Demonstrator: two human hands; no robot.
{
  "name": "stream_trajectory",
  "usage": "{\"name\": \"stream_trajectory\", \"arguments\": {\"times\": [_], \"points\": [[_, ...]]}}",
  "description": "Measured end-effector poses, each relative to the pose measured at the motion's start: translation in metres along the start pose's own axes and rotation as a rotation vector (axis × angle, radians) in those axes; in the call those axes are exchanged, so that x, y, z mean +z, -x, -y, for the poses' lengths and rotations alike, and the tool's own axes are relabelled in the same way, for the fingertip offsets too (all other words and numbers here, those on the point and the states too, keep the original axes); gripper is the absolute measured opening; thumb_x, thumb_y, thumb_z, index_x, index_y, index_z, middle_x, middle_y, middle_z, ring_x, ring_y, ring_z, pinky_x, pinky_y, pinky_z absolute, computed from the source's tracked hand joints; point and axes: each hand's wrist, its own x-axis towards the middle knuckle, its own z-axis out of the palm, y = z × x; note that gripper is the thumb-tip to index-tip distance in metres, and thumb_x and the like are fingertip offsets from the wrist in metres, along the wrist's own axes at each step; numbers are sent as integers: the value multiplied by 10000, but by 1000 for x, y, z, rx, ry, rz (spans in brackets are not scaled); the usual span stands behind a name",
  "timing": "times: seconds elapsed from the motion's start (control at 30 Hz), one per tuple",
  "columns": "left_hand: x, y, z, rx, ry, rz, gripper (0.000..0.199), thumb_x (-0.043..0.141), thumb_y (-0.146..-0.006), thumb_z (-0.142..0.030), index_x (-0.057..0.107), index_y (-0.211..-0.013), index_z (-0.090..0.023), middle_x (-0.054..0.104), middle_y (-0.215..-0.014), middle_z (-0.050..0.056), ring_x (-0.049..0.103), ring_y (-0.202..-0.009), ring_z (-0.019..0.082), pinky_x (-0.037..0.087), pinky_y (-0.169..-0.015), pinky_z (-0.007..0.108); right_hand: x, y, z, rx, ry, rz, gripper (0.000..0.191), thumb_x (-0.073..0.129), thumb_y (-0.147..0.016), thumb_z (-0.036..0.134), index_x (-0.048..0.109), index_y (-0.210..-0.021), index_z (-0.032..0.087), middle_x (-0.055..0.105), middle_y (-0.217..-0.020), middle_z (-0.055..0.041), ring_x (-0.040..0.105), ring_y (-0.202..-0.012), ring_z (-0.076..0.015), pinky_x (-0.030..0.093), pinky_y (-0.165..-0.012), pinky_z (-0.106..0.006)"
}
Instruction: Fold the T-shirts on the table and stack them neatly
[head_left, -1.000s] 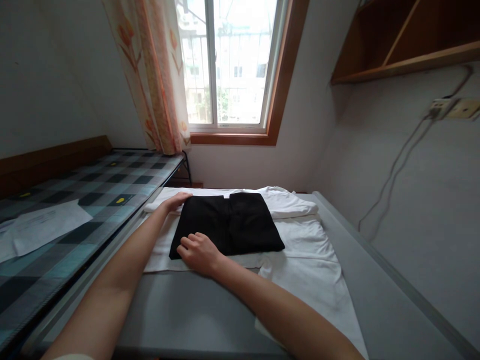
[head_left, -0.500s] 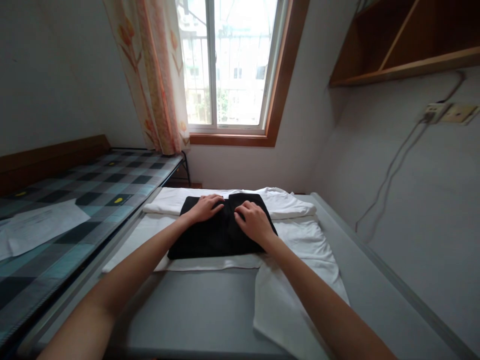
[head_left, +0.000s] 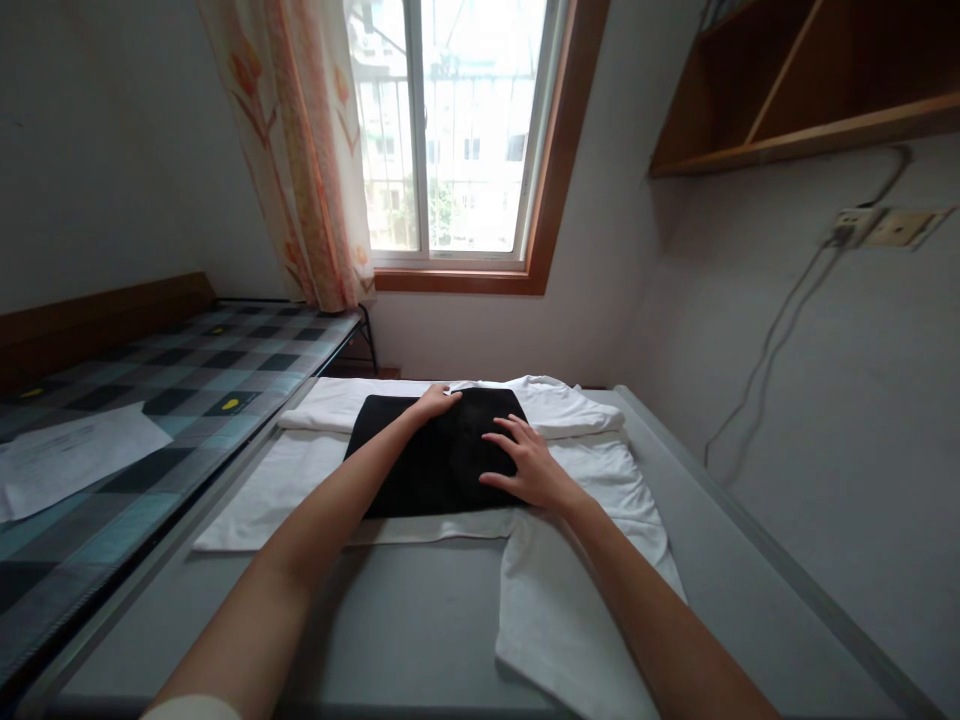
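A folded black cloth (head_left: 420, 470), perhaps a garment, lies on a white garment (head_left: 292, 470) that is spread over the grey tabletop (head_left: 420, 590). At the black cloth's far edge, near its middle, my left hand (head_left: 436, 402) is closed, its fingers appearing to pinch that edge. My right hand (head_left: 531, 465) rests over the right part of the black cloth with its fingers spread. One white sleeve (head_left: 555, 610) stretches toward me under my right forearm.
A bed with a checked mattress (head_left: 262, 365) stands along the left, with a sheet of paper (head_left: 82, 450) on it. Ahead is a window (head_left: 472, 150) with a patterned curtain (head_left: 300, 160). On the right are a wall shelf (head_left: 795, 140) and a hanging cable (head_left: 757, 370).
My left hand has moved right and slightly away from me to the cloth's far edge. My right hand has shifted nearer to me and spread its fingers. The view has turned slightly.
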Motion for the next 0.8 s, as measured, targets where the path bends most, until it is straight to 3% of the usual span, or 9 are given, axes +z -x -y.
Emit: {"name": "stream_trajectory", "arguments": {"times": [0.1, 0.27, 0.43, 0.53, 0.67, 0.8], "points": [[0, -8, 0, -52, 29, 37, 295, 653, -775, -420, 679, -765, -127, 673, -714, 63, 625, -735, 217, 477, -658, 290, -14, 10, 11, -162, -83, 55, 573, 815, -662, 457, 634, -1168, 258, 522, -1311, -89, 407, -1282, -286, 360, -1065, -446], [6, -12, -3, -99, 37, 7, 311, 651, -784, -456, 641, -757, -147, 627, -650, 44, 592, -674, 190, 454, -591, 271, -13, 10, 22, -192, 10, 78, 338, 773, -744, 283, 664, -1057, 218, 600, -1042, -64, 520, -997, -224, 405, -914, -374], [13, -16, -3, -96, -13, -93, 247, 629, -826, -398, 615, -894, -161, 669, -829, 67, 616, -804, 212, 479, -688, 287, -3, 3, 25, -278, 81, 71, 117, 638, -889, 294, 689, -935, 199, 624, -891, -47, 547, -820, -177, 372, -800, -331], [12, -18, 1, -97, -55, -152, 202, 582, -867, -328, 598, -960, -150, 668, -950, 101, 619, -897, 225, 482, -765, 305, 2, 0, 31, -285, 114, 14, 131, 583, -924, 255, 699, -919, 196, 628, -879, -48, 542, -782, -167, 373, -759, -317], [8, -13, 4, -71, -124, -179, 225, 618, -845, -283, 589, -1022, -146, 651, -1000, 116, 619, -943, 237, 475, -840, 337, 9, -1, 41, -304, 163, 117, 106, 621, -894, 244, 710, -870, 191, 628, -887, -53, 559, -792, -168, 393, -731, -306], [10, 12, -7, 63, -245, -254, 340, 640, -828, -249, 576, -1155, -182, 587, -1191, 131, 565, -1124, 264, 416, -973, 383, 6, 3, 44, -245, 75, 131, 246, 638, -874, 433, 741, -904, 211, 640, -891, -48, 582, -796, -167, 416, -745, -307]]}}
